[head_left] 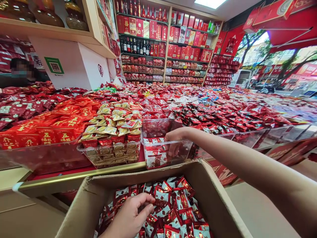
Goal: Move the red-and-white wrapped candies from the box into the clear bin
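Note:
An open cardboard box (218,195) in front of me holds many small red and white candy packets (163,198). Over these packets, at the box's left side, is my left hand (135,211), its thumb and fingers curved with a gap between them. My right hand (175,140) reaches down into a clear plastic bin (168,147) beyond the box. Red and white packets (155,155) stand in rows in the bin's left part, beside the hand. The right fingertips show only through the plastic, so any packet in them cannot be made out.
Left of the bin, another clear bin (111,155) holds gold durian packets. Orange-red packets (66,122) are heaped farther left, dark red ones (198,115) to the right. A gold-edged counter (74,180) runs behind the box. A masked person (23,71) is at the far left.

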`<state>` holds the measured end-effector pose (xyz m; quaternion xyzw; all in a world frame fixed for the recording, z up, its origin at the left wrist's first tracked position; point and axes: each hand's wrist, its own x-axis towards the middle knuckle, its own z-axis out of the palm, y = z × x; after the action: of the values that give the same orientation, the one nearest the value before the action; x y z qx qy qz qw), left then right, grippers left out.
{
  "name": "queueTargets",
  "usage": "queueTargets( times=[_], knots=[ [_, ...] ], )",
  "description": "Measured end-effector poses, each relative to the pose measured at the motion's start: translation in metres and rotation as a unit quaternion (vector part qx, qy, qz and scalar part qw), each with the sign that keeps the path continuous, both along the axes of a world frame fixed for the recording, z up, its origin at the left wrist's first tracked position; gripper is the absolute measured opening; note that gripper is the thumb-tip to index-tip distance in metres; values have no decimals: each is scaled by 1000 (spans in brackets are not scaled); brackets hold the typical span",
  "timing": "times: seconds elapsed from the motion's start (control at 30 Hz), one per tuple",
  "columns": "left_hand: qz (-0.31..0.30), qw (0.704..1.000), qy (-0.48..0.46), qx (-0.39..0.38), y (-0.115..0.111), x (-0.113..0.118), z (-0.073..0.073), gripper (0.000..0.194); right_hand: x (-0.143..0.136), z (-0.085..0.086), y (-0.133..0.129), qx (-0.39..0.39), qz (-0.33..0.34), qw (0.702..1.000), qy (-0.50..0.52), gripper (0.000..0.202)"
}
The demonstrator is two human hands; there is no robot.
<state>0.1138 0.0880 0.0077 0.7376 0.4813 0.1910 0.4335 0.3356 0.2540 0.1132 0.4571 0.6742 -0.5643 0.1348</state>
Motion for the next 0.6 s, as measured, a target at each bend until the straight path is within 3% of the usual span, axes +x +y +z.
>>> queueTargets(
  times=[0.2, 0.43, 0.6],
  knots=[
    [-11, 1000, 25, 15, -1, 1, -1, 20, -2, 7, -5, -9, 24, 1000, -4, 43],
    [-15, 998, 49, 20, 0, 0, -3, 20, -2, 11, -10, 105, 13, 994, 2, 46],
    [-53, 986, 157, 4, 1, -8, -24, 19, 0, 4, -4, 105, 5, 994, 14, 42]
  ],
)
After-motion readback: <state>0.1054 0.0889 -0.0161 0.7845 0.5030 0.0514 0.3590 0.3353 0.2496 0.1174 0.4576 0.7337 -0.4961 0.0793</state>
